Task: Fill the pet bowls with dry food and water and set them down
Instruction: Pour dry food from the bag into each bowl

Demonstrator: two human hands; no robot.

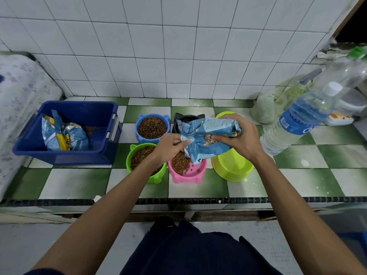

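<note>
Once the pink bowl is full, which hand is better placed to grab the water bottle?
Right. The right hand is nearest the water bottle at the right; the left hand is farther away, over the bowls.

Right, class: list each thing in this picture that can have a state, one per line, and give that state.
Blue bowl: full of dry food.
Green bowl: full of dry food.
Pink bowl: partly filled.
Black bowl: mostly hidden, contents unclear.
Yellow bowl: empty.
Food bag: open, tilted, pouring.
Left hand: pinching the bag's mouth.
Right hand: gripping the bag.
Water bottle: capped.
Blue bin: open, holding another bag.
</note>
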